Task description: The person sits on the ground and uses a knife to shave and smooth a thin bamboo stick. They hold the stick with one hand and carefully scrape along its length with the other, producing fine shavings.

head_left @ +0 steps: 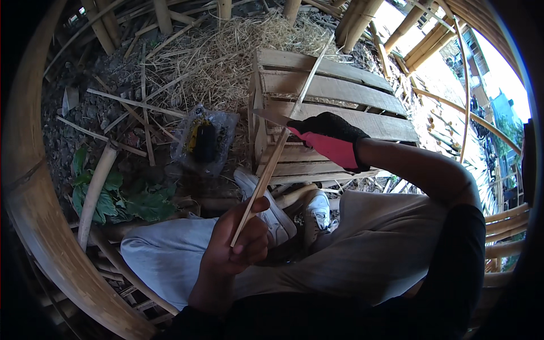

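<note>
A long thin bamboo strip [271, 165] runs slantwise from my lap up over a slatted wooden crate [334, 89]. Its lower end is gripped in my bare left hand [240, 237], thumb laid along it. My right hand [331, 136], in a black and pink glove, is closed round a knife whose handle is hidden in the glove. The knife's blade [270, 117] points left and crosses the strip around its middle, above the crate's near-left part. Whether the edge bites into the strip I cannot tell.
Left of the crate, a clear plastic bag [222, 127] lies with a black object [205, 143] on it. Dry straw [221, 62] and loose bamboo slivers cover the ground beyond. Green leaves [107, 195] are at the left. Bamboo poles [34, 170] surround me; my shoes [317, 211] are below the crate.
</note>
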A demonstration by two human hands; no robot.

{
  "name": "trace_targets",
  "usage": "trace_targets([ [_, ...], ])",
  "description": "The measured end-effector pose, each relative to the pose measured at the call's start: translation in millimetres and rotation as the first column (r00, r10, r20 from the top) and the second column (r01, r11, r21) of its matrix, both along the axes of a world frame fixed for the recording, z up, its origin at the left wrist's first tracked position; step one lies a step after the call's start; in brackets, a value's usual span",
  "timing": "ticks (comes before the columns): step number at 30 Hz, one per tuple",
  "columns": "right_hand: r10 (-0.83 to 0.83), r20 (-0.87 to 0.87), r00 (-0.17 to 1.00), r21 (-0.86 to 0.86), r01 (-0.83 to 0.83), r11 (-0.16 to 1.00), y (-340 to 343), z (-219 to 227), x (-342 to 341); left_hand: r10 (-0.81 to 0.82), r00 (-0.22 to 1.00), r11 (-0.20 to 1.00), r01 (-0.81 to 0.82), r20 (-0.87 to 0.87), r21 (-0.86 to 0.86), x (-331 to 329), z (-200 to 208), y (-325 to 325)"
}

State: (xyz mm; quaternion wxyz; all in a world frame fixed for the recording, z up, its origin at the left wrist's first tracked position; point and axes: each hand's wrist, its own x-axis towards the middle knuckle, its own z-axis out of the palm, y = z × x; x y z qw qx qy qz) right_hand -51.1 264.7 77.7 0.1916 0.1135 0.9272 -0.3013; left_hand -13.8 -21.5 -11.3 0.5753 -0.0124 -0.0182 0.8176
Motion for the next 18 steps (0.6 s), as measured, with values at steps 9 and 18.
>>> trace_targets([
  [9, -0.092, 0.051, 0.994, -0.148, 0.099, 0.984, 1, -3, -3, -0.013, 0.998, 0.996, 0.008, 0.054, 0.089, 1, 0, -1],
  [18, 0.118, -0.056, 0.992, 0.017, -0.117, 0.993, 34, -26, -19, 0.02, 0.989, 0.991, -0.039, 0.144, 0.131, -4, -4, 3],
])
